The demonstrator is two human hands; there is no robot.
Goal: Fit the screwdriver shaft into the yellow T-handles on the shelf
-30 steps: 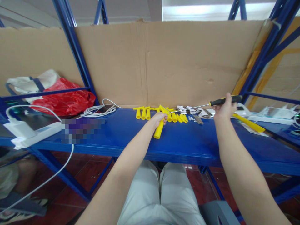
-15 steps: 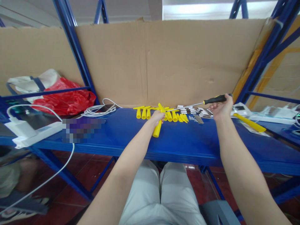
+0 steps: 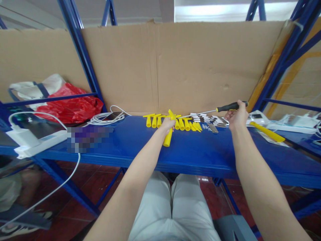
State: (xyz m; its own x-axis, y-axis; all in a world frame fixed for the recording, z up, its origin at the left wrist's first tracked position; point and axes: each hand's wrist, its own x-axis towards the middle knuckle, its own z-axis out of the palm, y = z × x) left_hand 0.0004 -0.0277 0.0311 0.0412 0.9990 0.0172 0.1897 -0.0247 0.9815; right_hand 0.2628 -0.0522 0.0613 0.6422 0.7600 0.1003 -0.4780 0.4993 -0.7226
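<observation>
Over the blue shelf top, my left hand is closed around a yellow T-shaped plastic handle, its wide end pointing down toward me. A long screwdriver with a black and yellow grip reaches in from the right, its metal shaft slanting to the handle's upper part. The tip's exact contact is too small to make out. My right hand holds the rear of the screwdriver grip with its fingers. Behind my left hand stands a row of similar yellow handles, with flat yellow pieces beside them.
Small screws, a metal plate and several black-and-white strips lie right of the row. Another yellow piece lies farther right. A white power strip, coiled cable and red bag are left. Cardboard stands behind.
My right hand and the screwdriver grip have shifted very slightly left. My left hand keeps its hold on the yellow handle, nearly still.
</observation>
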